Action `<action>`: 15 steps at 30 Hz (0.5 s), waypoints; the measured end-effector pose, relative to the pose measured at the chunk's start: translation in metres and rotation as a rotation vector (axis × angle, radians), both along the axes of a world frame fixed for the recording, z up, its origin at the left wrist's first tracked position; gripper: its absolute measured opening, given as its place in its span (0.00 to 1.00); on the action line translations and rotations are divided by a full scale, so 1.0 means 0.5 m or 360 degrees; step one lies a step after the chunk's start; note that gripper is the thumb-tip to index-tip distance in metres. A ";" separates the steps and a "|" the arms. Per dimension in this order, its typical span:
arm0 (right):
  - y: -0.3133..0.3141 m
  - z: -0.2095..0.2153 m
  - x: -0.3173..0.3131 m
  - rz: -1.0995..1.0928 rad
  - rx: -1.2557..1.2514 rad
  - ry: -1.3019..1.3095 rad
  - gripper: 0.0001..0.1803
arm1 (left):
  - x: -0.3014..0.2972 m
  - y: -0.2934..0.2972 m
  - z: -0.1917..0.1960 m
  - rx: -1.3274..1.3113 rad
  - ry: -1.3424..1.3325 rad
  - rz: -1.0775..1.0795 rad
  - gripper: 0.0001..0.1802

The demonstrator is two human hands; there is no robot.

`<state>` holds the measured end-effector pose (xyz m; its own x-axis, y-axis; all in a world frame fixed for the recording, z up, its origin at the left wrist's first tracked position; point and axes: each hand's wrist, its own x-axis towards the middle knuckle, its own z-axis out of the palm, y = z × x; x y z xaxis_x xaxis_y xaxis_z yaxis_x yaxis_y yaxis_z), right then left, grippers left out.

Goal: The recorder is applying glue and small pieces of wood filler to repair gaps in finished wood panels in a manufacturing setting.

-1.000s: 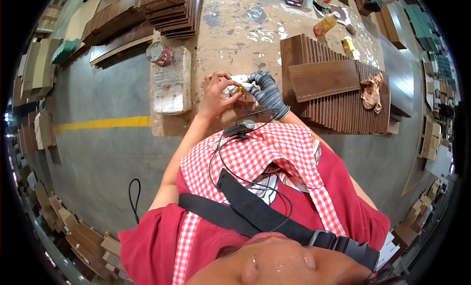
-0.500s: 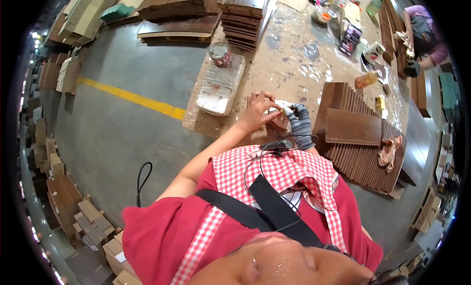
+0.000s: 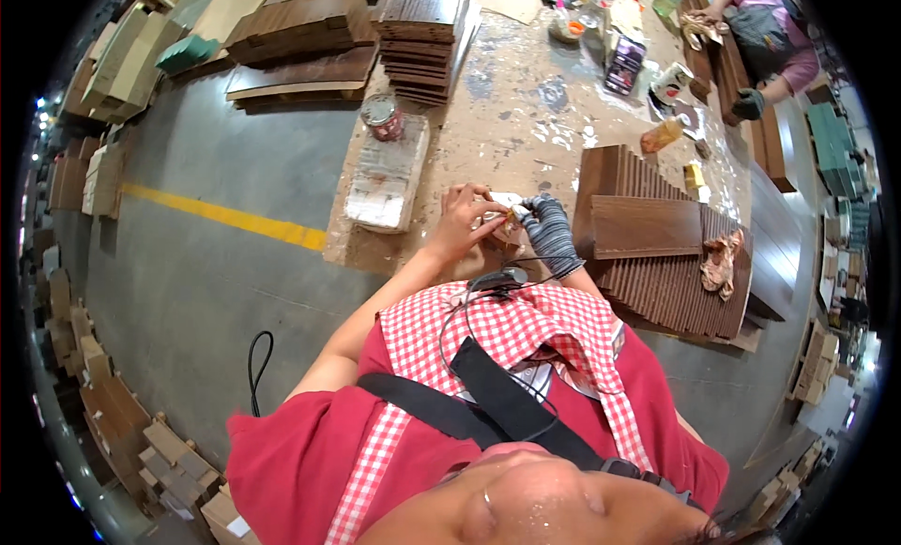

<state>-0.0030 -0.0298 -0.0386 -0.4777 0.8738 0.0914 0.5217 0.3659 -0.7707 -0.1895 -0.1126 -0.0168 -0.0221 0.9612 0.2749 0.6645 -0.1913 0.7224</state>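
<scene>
Bare, with fingers bent and thumb and fingertips drawn together, my left hand (image 3: 466, 219) meets my right at the near edge of the worktable (image 3: 450, 156). A grey striped glove covers my right hand (image 3: 552, 234), whose fingers are closed at the same spot. Between the fingertips is a small whitish and yellowish thing (image 3: 510, 210), too small and too covered to name. Just left of my hands lies a worn, paint-smeared pale block (image 3: 387, 174), with a red-labelled tin (image 3: 383, 116) standing on its far end.
Right of my hands, fanned brown boards (image 3: 648, 287) carry a loose board (image 3: 646, 226) and a crumpled rag (image 3: 721, 264). Farther back are an amber bottle (image 3: 663, 134), a phone (image 3: 624, 65) and a stack of brown boards (image 3: 418, 52). Another person (image 3: 765, 43) works at far right.
The whole view has shifted, so the table and my hands appear farther left. My hands stay together at the small thing. The other person's hand and cloth have moved farther away.
</scene>
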 end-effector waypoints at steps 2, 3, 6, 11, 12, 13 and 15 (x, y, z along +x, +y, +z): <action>-0.006 0.008 -0.003 -0.0048 -0.0009 0.0074 0.07 | -0.003 0.005 -0.006 -0.0018 0.0042 0.0003 0.10; -0.010 -0.015 -0.002 -0.0101 -0.0103 0.0298 0.08 | -0.003 0.009 -0.009 -0.0002 0.0037 0.0001 0.10; -0.014 -0.076 0.005 -0.0105 -0.0005 0.0430 0.09 | 0.004 0.016 -0.016 0.0035 0.0011 -0.0007 0.09; -0.025 -0.080 0.001 -0.0174 -0.0099 0.0515 0.06 | 0.009 0.025 -0.021 0.0016 0.0007 -0.0008 0.09; -0.030 -0.073 -0.006 -0.0183 -0.0101 0.0510 0.06 | 0.011 0.029 -0.020 0.0013 0.0002 -0.0016 0.09; -0.034 -0.065 -0.013 -0.0313 -0.0354 0.0609 0.06 | 0.012 0.032 -0.019 0.0055 0.0050 0.0013 0.10; -0.033 -0.048 -0.017 -0.0432 -0.0611 0.0780 0.07 | 0.013 0.035 -0.023 0.0079 0.0061 0.0011 0.12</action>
